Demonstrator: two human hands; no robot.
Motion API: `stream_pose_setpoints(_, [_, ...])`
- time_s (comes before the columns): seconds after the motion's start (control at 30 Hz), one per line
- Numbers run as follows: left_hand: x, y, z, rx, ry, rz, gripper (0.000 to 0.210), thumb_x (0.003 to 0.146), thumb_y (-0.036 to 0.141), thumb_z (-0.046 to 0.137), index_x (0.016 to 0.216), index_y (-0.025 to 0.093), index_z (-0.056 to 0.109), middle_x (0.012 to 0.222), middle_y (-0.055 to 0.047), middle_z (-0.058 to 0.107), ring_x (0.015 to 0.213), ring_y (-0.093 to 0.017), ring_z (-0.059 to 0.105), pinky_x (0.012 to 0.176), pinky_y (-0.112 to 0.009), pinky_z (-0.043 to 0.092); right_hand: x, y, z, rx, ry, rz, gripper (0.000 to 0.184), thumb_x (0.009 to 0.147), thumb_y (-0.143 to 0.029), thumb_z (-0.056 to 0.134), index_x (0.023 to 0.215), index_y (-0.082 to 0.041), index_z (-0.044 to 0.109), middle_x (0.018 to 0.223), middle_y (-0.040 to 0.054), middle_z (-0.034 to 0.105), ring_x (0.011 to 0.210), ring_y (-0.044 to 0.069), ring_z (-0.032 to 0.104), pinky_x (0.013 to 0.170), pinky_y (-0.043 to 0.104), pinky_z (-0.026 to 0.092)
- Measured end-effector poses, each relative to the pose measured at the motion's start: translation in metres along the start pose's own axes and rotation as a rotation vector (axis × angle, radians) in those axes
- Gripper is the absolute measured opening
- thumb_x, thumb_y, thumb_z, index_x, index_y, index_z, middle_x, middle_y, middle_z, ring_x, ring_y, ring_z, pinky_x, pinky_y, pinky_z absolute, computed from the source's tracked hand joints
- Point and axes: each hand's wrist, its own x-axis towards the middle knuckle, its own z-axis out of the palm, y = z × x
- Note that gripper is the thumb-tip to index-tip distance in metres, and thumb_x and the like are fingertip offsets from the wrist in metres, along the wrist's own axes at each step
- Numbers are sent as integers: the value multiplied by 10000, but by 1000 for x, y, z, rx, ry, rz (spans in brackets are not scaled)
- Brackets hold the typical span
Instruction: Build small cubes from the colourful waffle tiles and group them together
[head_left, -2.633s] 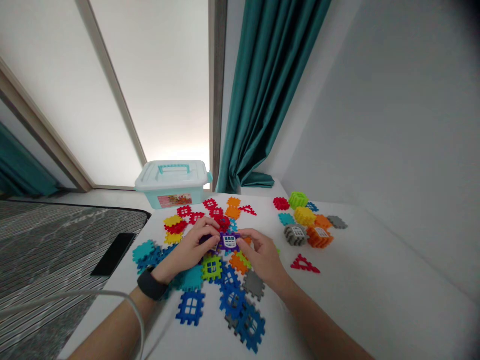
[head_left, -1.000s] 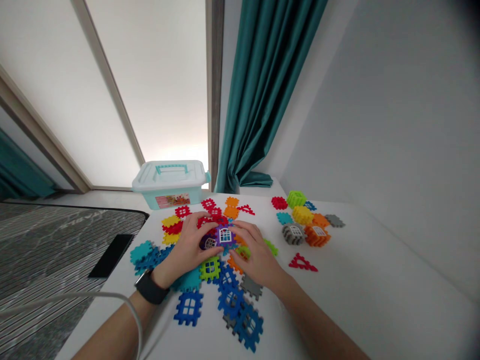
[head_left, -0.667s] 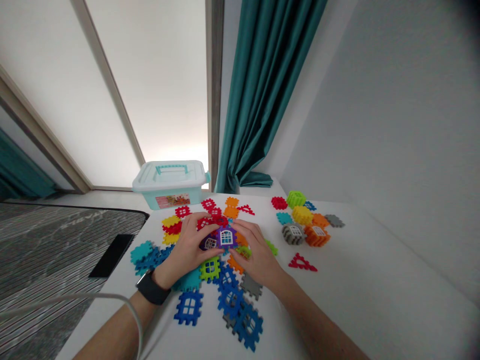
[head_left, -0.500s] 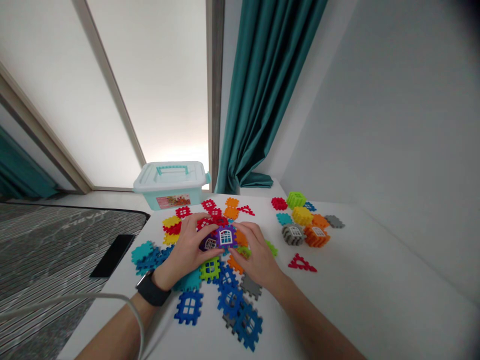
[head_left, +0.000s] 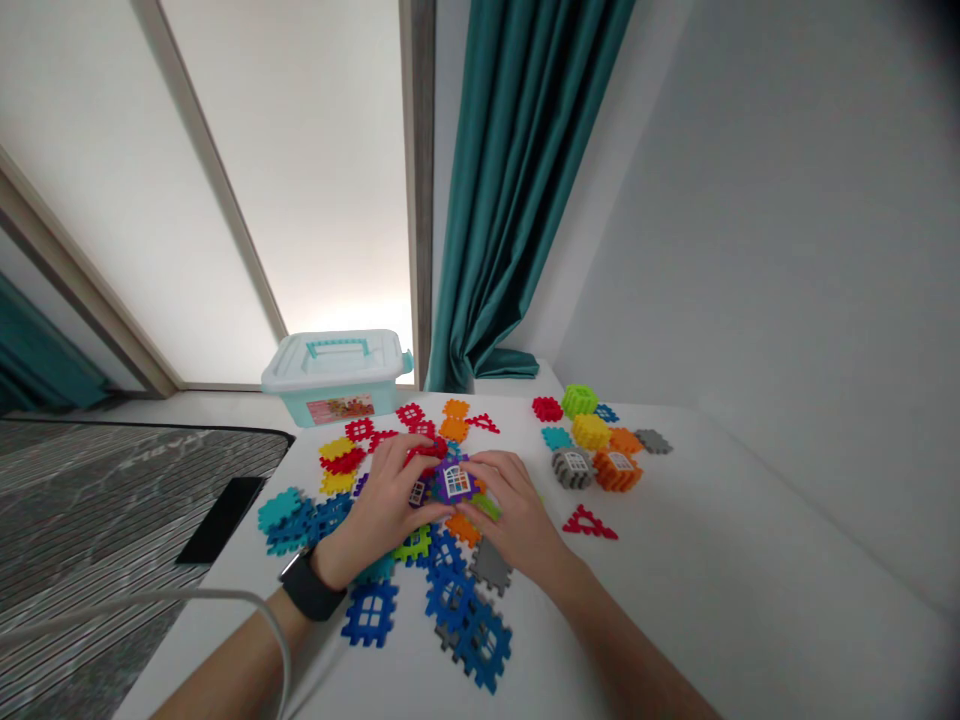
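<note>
Between my two hands, above the middle of the pile, are purple interlocking building tiles [head_left: 455,482] with notched edges, one with a white window frame in it. My left hand [head_left: 386,495], a dark watch on its wrist, pinches the left side, where a second purple piece shows at an angle. My right hand [head_left: 516,510] grips the right edge with thumb and fingers. Whether the two purple pieces are fully joined I cannot tell. Around and under the hands lie red, orange, green and blue tiles [head_left: 472,625], partly hidden by the fingers.
A lidded storage box [head_left: 334,375] stands at the table's far left. On the right sit assembled tile blocks, among them a yellow one [head_left: 591,432], a grey one [head_left: 572,468] and an orange one [head_left: 618,468], near a red triangle tile [head_left: 590,523]. A black phone-like slab [head_left: 220,520] lies left; a cable [head_left: 225,593] crosses in front.
The window tile has tilted and turned between my hands, and my right fingers have come further over its edge. The whole view has shifted slightly.
</note>
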Motion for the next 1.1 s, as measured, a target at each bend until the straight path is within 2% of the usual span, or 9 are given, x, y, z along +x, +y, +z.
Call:
stream_pose_setpoints(0.17, [9, 13, 15, -39, -5, 47, 429, 870, 476, 718, 1186, 217, 590, 1248, -136, 572, 1177, -318, 526, 1009, -497, 452, -13, 3, -13, -74, 55, -6, 390, 873, -208, 660, 1254, -252, 592, 1203, 100, 638, 1131, 279, 587, 994, 477, 509])
stream_pose_setpoints(0.3, [19, 27, 34, -56, -58, 66, 446, 850, 447, 750, 1205, 231, 588, 1256, -127, 567, 1186, -324, 526, 1016, -512, 457, -31, 12, -28, -142, 117, 18, 381, 847, -181, 649, 1218, -247, 597, 1188, 102, 644, 1136, 284, 583, 1002, 492, 493])
stream_pose_setpoints(0.53, [48, 56, 69, -96, -121, 166, 501, 840, 441, 764, 1253, 241, 564, 1311, -134, 526, 1221, -331, 504, 1033, -523, 449, -73, 42, -62, -233, 209, 106, 407, 777, -152, 646, 1171, -242, 606, 1189, 109, 644, 1138, 293, 592, 1005, 513, 483])
stream_pose_setpoints(0.63, [62, 69, 82, -128, -132, 201, 428, 861, 397, 743, 1220, 235, 575, 1317, -131, 531, 1219, -323, 507, 1025, -507, 450, -93, 57, -79, -285, 234, 155, 400, 749, -133, 642, 1132, -243, 605, 1181, 107, 647, 1139, 297, 590, 994, 514, 486])
stream_pose_setpoints(0.73, [72, 80, 93, -137, -215, 241, 266, 896, 314, 687, 1136, 227, 611, 1242, -106, 586, 1169, -299, 535, 1001, -483, 450, -113, 71, -96, -333, 228, 214, 381, 756, -135, 634, 1122, -237, 600, 1173, 108, 651, 1132, 295, 586, 983, 511, 488])
stream_pose_setpoints(0.83, [77, 82, 104, -117, -316, 270, 114, 923, 268, 622, 1023, 213, 637, 1124, -84, 633, 1083, -276, 568, 958, -458, 454, -133, 85, -113, -386, 170, 286, 341, 773, -137, 620, 1102, -227, 610, 1168, 109, 664, 1121, 294, 588, 991, 516, 473])
stream_pose_setpoints(0.93, [76, 77, 111, -114, -390, 299, 93, 942, 255, 571, 973, 204, 643, 1020, -73, 644, 991, -250, 587, 889, -413, 466, -151, 100, -129, -425, 127, 389, 297, 793, -156, 611, 1082, -225, 627, 1159, 108, 676, 1114, 296, 592, 990, 518, 465])
stream_pose_setpoints(1.1, [72, 67, 117, -140, -390, 324, 142, 960, 242, 513, 958, 203, 650, 993, -71, 644, 958, -235, 584, 852, -378, 462, -159, 126, -147, -452, 65, 536, 243, 820, -198, 582, 1050, -223, 656, 1144, 92, 689, 1137, 291, 581, 982, 495, 457])
